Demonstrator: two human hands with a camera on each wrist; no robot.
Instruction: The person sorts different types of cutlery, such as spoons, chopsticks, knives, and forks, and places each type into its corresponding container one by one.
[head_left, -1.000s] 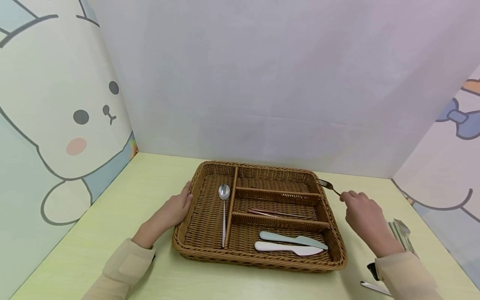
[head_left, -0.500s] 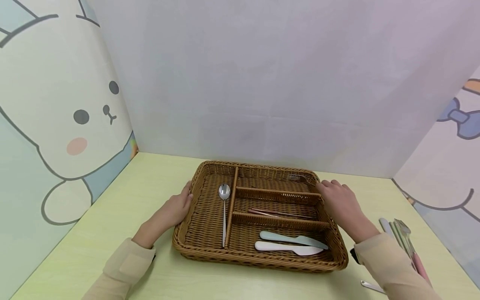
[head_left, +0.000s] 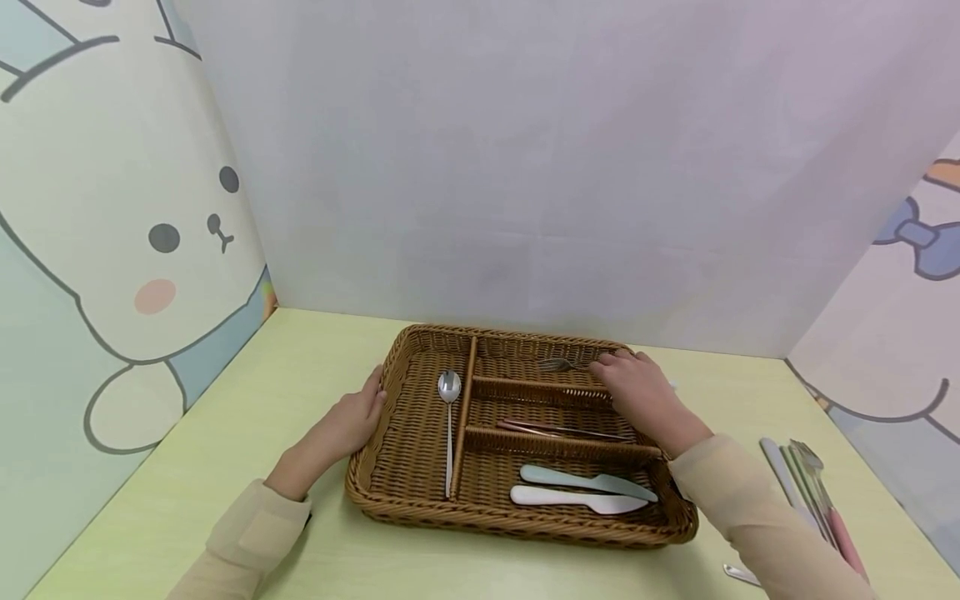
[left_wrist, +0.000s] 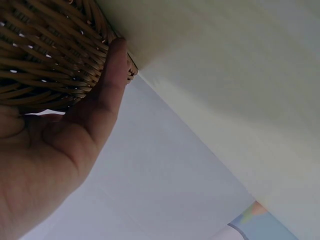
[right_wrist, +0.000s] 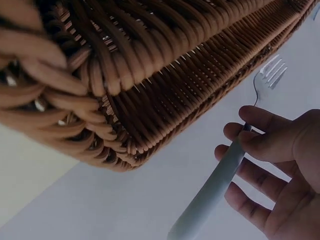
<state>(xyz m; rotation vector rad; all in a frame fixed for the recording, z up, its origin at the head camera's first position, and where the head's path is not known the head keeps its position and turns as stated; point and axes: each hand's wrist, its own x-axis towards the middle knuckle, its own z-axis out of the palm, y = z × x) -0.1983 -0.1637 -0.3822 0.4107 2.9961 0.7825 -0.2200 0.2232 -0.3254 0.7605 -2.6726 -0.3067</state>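
From my end I have the right hand (head_left: 637,387) reaching over the far right corner of the wicker tray (head_left: 510,522), grasping a fork (right_wrist: 213,181) with a pale grey-green handle. In the right wrist view I can see the thumb and fingers pinching it near the neck, with the lower fingers loosely spread. The head view puts the fork's tines over the far compartment on the tray's right side; I cannot tell whether they touch the wicker. The left hand (head_left: 352,421) rests against the tray's left wall, not clenched, a straight digit lying along the weave in the left wrist view. Inside the tray I see a silver spoon (head_left: 449,392) lengthwise in the long left compartment, slim pinkish sticks (head_left: 525,428) in the middle right one, and, in the nearest one, a mint knife (head_left: 577,478) just beside a white knife (head_left: 573,497). The tray sits on the pale yellow-green counter (head_left: 465,567). To its right, well apart from it, I have a row of cutlery (head_left: 813,487) lying close together, and nearer the camera a metal handle (head_left: 742,573) partly hidden by the beige right sleeve (head_left: 757,508).
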